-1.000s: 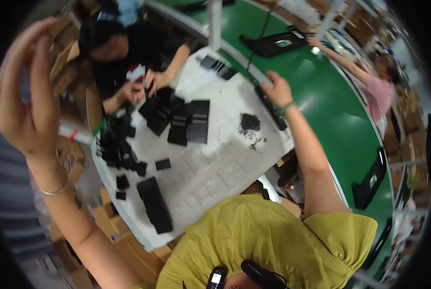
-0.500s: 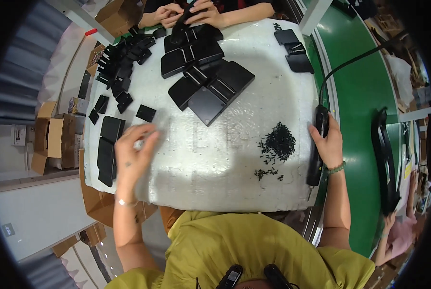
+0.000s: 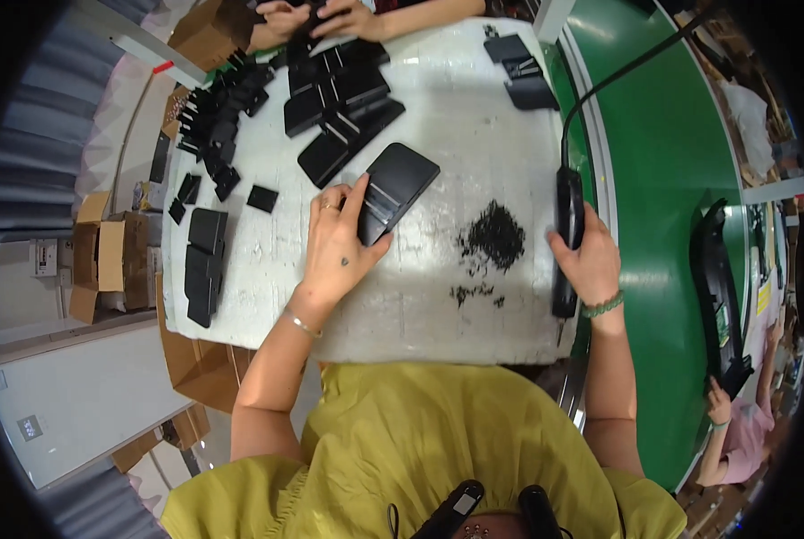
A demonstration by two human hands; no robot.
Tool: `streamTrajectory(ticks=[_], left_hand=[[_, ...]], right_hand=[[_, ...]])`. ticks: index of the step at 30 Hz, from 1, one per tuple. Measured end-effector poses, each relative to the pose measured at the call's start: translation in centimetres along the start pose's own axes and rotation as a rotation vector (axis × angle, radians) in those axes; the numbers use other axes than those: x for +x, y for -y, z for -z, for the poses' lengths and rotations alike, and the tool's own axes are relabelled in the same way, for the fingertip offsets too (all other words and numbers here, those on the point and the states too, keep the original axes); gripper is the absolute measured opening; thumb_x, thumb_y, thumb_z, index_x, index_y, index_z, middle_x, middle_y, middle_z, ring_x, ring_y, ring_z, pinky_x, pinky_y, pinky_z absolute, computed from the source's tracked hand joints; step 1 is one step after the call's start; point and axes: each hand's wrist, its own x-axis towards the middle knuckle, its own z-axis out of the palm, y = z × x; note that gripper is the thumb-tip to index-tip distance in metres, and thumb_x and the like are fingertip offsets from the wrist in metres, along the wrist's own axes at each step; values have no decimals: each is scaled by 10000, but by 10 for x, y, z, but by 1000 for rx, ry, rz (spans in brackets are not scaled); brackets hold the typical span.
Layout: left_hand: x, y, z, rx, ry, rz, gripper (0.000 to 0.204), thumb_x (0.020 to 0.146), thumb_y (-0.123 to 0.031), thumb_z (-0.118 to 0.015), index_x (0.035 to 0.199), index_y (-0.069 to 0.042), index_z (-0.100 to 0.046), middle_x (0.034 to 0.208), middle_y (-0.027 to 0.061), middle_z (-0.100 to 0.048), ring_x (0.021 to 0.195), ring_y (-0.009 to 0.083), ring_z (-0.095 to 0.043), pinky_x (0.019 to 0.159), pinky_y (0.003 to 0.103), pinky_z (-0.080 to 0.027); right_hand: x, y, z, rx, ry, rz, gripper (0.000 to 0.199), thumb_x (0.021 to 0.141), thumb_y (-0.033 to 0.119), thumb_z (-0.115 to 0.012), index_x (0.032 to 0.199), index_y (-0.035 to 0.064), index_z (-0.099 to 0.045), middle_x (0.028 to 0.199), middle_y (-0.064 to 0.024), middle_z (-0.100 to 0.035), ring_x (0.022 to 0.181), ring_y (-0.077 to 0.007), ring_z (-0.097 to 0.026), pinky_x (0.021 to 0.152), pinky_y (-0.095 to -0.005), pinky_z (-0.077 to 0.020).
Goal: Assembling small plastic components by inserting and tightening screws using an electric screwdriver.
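Black plastic panel (image 3: 395, 190): a flat, rounded-corner housing part is seen lying on the white table (image 3: 420, 305), just ahead of the person and near the middle of the surface.
Left hand (image 3: 339, 247): laid over the near end of the panel, fingers spread and only lightly curled, thumb at the lower edge; the part is pressed or steadied rather than lifted.
Right hand (image 3: 589, 260): closed around a slim black powered screwdriver (image 3: 567, 225) at the table's right edge, its cable (image 3: 617, 76) running up and away.
Loose hardware: a dark heap of small screws (image 3: 492, 238) is spread between the two hands, with a few strays nearer the body.
Handling, as judged: the panel is taken to be light, stiff and smooth, likely to slide on the table if pushed at one corner; it is best gripped across its short edges, thumb below and fingers on top, clear of the ribbed centre.
Stock: more black panels (image 3: 343, 99) are stacked at the far side, where another person's hands (image 3: 321, 16) are at work.
Surroundings: a green conveyor belt (image 3: 662, 180) is seen to the right, cardboard boxes (image 3: 105, 260) to the left.
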Motion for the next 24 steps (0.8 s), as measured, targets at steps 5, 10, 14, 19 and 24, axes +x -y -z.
streamTrajectory(ticks=[5,10,14,19,24], left_hand=[[-26,28,13,-308,161,-105,780,567,-101,-776,1296,-107,-499,1243,135,-409,911,274,-528,831,354,-467],[-30,72,50,-326,378,-247,703,529,-81,-752,1204,-34,-562,1254,121,-415,867,237,-511,819,336,-457],[-37,66,50,-382,444,-388,679,510,-75,-739,1167,-17,-579,1257,119,-414,819,229,-490,820,335,-449],[-40,68,47,-359,527,-338,816,544,-177,-797,1285,-58,-475,1321,144,-383,1039,292,-492,929,374,-413],[-44,55,60,-256,266,-412,902,508,-378,-829,1289,-102,-473,1400,152,-324,1234,370,-351,1028,443,-304]], right_hand=[[1,-55,-13,355,-54,-45,556,715,257,-658,1128,-88,-519,851,-184,-645,728,-288,-639,671,-356,-508],[-23,31,48,1426,20,-101,425,743,136,-574,1123,-24,-469,735,-74,-524,657,-182,-520,649,-270,-463],[-74,87,85,1601,-72,128,612,721,96,-561,1293,36,-353,841,-55,-400,743,-158,-425,740,-319,-401],[-62,128,35,1486,-462,142,251,796,70,-551,1017,-19,-470,601,-70,-471,455,-136,-425,483,-280,-388],[-40,120,15,1390,-577,108,244,745,-14,-547,970,-38,-457,607,-66,-478,456,-142,-454,463,-278,-402]])
